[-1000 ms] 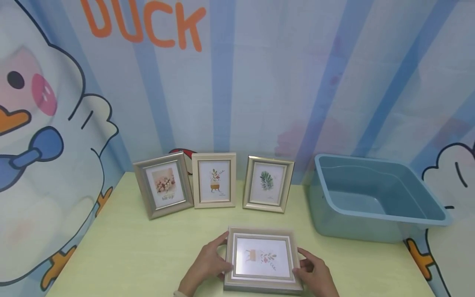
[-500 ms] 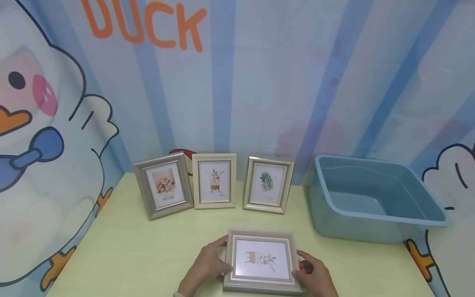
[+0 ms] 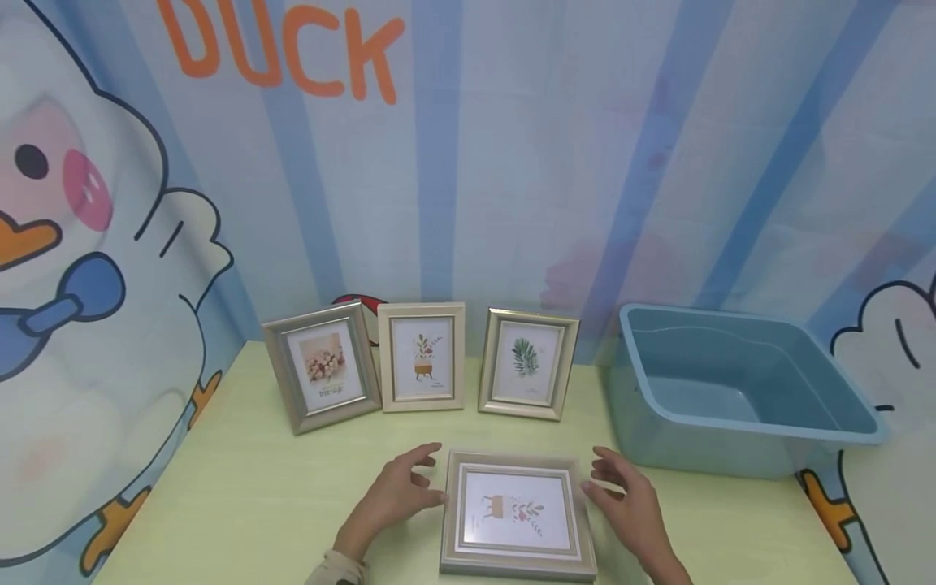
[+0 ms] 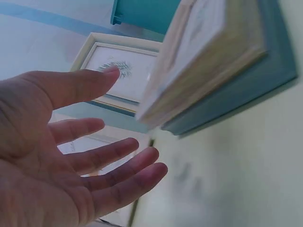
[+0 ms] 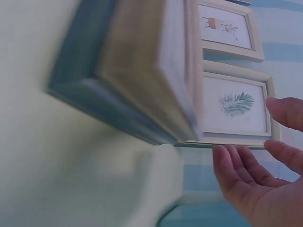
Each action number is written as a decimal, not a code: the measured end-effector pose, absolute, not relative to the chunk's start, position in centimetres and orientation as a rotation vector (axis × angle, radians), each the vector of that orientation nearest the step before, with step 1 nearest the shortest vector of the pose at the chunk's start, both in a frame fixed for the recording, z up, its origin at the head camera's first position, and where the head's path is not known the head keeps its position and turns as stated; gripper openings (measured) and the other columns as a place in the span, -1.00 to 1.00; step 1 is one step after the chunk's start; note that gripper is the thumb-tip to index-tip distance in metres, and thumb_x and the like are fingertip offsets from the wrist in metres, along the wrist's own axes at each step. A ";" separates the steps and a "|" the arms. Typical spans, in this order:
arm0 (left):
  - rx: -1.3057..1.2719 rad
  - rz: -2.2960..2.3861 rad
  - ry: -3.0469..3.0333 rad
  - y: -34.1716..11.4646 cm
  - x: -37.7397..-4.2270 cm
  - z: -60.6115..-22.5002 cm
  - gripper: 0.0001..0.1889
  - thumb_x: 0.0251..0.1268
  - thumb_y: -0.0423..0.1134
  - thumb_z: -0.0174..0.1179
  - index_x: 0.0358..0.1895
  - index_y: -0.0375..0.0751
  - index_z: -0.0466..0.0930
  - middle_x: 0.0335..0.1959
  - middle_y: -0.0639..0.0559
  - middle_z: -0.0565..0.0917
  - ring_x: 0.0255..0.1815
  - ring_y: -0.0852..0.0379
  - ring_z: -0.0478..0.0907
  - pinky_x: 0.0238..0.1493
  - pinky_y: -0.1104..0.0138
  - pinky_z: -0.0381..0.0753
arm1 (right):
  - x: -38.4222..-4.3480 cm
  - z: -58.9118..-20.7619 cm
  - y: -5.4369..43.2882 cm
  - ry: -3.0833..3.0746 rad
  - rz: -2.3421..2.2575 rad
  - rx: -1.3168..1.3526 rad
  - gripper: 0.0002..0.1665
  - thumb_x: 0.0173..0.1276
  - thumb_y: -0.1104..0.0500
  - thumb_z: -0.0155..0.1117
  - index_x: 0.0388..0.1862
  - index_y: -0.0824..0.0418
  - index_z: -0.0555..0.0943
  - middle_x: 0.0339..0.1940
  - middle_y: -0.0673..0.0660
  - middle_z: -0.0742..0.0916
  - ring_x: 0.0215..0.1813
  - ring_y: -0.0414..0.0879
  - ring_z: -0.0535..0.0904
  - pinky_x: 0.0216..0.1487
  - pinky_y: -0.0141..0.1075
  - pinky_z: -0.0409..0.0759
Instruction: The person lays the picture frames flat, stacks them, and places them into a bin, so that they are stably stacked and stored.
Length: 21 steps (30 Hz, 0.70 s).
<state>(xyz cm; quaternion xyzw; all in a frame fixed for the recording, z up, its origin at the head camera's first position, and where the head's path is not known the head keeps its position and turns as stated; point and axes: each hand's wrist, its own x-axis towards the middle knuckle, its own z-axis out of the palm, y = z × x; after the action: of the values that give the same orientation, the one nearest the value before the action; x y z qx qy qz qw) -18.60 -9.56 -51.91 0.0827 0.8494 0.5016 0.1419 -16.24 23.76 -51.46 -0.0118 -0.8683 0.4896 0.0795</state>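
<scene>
Face up at the table's front lies a silver-beige picture frame point(image 3: 519, 512), its potted-plant print turned sideways. The wrist views show a thick side in two layers, pale above and grey-blue below, so it seems to lie on another flat piece. My left hand point(image 3: 398, 491) is just off its left side, fingers loosely spread; in the left wrist view the palm point(image 4: 42, 161) holds nothing. On the other side my right hand point(image 3: 625, 504) hovers beside the right edge, thumb and fingers parted. In the right wrist view, its fingers point(image 5: 232, 165) are apart from the frame too.
Behind stand three picture frames: a tilted silver one with a flower photo point(image 3: 322, 366), a cream one with a potted plant point(image 3: 422, 357), and a champagne one with a green leaf point(image 3: 530, 366). A blue plastic tub point(image 3: 702, 443) is at the right; a duck-printed cloth point(image 3: 512, 162) hangs behind.
Both hands have let go of the front picture frame and drawn apart, left hand to the left, right hand to the right and up. The frame stays where it was.
</scene>
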 end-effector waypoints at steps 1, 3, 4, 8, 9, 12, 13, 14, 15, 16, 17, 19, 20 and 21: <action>0.258 1.426 2.469 -9.6 -19.1 -51.5 -0.20 0.10 -0.28 0.46 0.45 -0.23 0.33 0.25 -0.37 0.54 0.07 -0.27 0.62 -0.08 -0.02 0.73 | -16.8 -51.1 23.6 -2.572 1.454 0.006 -0.40 0.25 0.32 0.42 0.28 0.38 0.51 0.03 0.35 0.71 0.04 0.12 0.70 -0.01 -0.23 0.75; 0.314 1.417 2.469 -9.5 -20.3 -50.6 -0.20 0.13 -0.31 0.43 0.47 -0.20 0.29 0.28 -0.37 0.51 0.14 -0.37 0.58 -0.01 -0.09 0.70 | -18.0 -50.3 23.3 -2.538 1.444 0.065 -0.38 0.29 0.32 0.39 0.33 0.36 0.48 0.07 0.36 0.69 0.10 0.18 0.67 0.05 -0.19 0.74; 0.352 1.409 2.470 -9.3 -20.9 -50.2 -0.20 0.14 -0.32 0.42 0.49 -0.18 0.28 0.29 -0.37 0.50 0.17 -0.39 0.56 0.02 -0.11 0.70 | -18.8 -49.9 23.1 -2.522 1.452 0.093 -0.37 0.31 0.32 0.37 0.35 0.37 0.46 0.10 0.38 0.68 0.14 0.23 0.65 0.08 -0.14 0.73; 0.455 1.454 2.406 -8.8 -23.4 -48.9 -0.16 0.19 -0.34 0.39 0.53 -0.14 0.19 0.38 -0.37 0.42 0.29 -0.44 0.46 0.15 -0.11 0.64 | -21.9 -48.4 22.4 -2.487 1.512 0.160 -0.35 0.38 0.32 0.30 0.43 0.33 0.39 0.21 0.41 0.61 0.25 0.29 0.56 0.22 0.03 0.64; 0.456 1.476 2.381 -8.6 -24.1 -48.7 -0.15 0.20 -0.34 0.38 0.55 -0.13 0.17 0.41 -0.36 0.39 0.33 -0.44 0.43 0.18 -0.11 0.63 | -22.7 -48.0 22.2 -2.480 1.525 0.168 -0.35 0.39 0.32 0.29 0.44 0.32 0.38 0.23 0.42 0.59 0.28 0.29 0.55 0.25 0.07 0.61; 0.431 1.540 2.297 -8.0 -25.8 -48.1 -0.12 0.23 -0.34 0.36 0.58 -0.09 0.09 0.49 -0.33 0.30 0.41 -0.42 0.34 0.26 -0.10 0.57 | -24.8 -47.1 21.7 -2.480 1.536 0.175 -0.32 0.41 0.32 0.26 0.48 0.30 0.33 0.31 0.44 0.52 0.36 0.30 0.47 0.32 0.10 0.55; 0.417 1.562 2.271 -7.8 -26.3 -48.0 -0.11 0.24 -0.35 0.35 0.59 -0.07 0.07 0.51 -0.31 0.28 0.43 -0.42 0.33 0.27 -0.10 0.57 | -25.5 -46.8 21.6 -2.475 1.536 0.179 -0.31 0.42 0.34 0.25 0.49 0.31 0.31 0.33 0.45 0.49 0.38 0.31 0.44 0.34 0.11 0.54; 0.408 1.582 2.249 -7.6 -26.8 -48.0 -0.10 0.24 -0.36 0.35 0.60 -0.06 0.05 0.52 -0.30 0.26 0.44 -0.41 0.31 0.28 -0.11 0.56 | -26.1 -46.5 21.4 -2.467 1.531 0.183 -0.30 0.41 0.35 0.24 0.50 0.32 0.29 0.34 0.47 0.47 0.39 0.33 0.42 0.34 0.13 0.53; 0.399 1.605 2.223 -7.3 -27.3 -48.0 -0.09 0.25 -0.36 0.34 0.61 -0.03 0.02 0.54 -0.28 0.23 0.45 -0.42 0.29 0.30 -0.12 0.54 | -26.7 -46.3 21.3 -2.459 1.521 0.191 -0.29 0.40 0.37 0.24 0.50 0.33 0.28 0.34 0.49 0.45 0.40 0.35 0.40 0.34 0.15 0.52; 0.400 1.624 2.203 -7.0 -27.7 -48.2 -0.07 0.25 -0.37 0.34 0.61 -0.02 0.00 0.56 -0.27 0.20 0.46 -0.42 0.27 0.31 -0.14 0.52 | -27.3 -46.1 21.2 -2.461 1.499 0.197 -0.27 0.40 0.38 0.23 0.51 0.33 0.26 0.36 0.48 0.43 0.41 0.36 0.38 0.34 0.16 0.52; 0.398 1.650 2.179 -6.6 -28.2 -48.4 -0.06 0.25 -0.39 0.33 0.62 -0.01 -0.03 0.57 -0.26 0.18 0.47 -0.43 0.25 0.33 -0.16 0.49 | -27.9 -45.9 21.2 -2.462 1.472 0.203 -0.25 0.39 0.39 0.23 0.52 0.33 0.24 0.37 0.49 0.41 0.41 0.37 0.36 0.34 0.18 0.51; 0.393 1.684 2.156 -5.9 -28.9 -49.0 -0.02 0.24 -0.40 0.33 0.63 0.03 -0.07 0.60 -0.24 0.12 0.50 -0.42 0.21 0.36 -0.19 0.45 | -29.0 -45.8 21.1 -2.473 1.419 0.211 -0.22 0.39 0.40 0.22 0.55 0.30 0.21 0.39 0.49 0.37 0.41 0.39 0.32 0.33 0.21 0.50; 0.392 1.698 2.149 -5.6 -29.3 -49.3 0.00 0.23 -0.41 0.33 0.63 0.03 -0.10 0.61 -0.24 0.07 0.51 -0.42 0.17 0.37 -0.20 0.43 | -29.5 -45.8 21.1 -2.485 1.389 0.210 -0.21 0.39 0.39 0.22 0.56 0.29 0.19 0.41 0.49 0.35 0.42 0.39 0.31 0.33 0.23 0.50; 0.385 1.712 2.145 -5.2 -29.6 -49.8 0.02 0.22 -0.41 0.34 0.64 0.04 -0.13 0.62 -0.25 0.04 0.53 -0.43 0.14 0.38 -0.21 0.41 | -30.0 -45.8 21.1 -2.503 1.353 0.209 -0.19 0.39 0.38 0.21 0.57 0.27 0.17 0.43 0.48 0.33 0.42 0.38 0.30 0.32 0.24 0.50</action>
<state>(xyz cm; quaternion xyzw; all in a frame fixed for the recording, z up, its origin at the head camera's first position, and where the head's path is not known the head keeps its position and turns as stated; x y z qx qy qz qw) -29.62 -5.23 -49.77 0.1365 0.7608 0.6071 0.1841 -29.99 21.08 -45.78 0.0725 -0.8682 0.4693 0.1440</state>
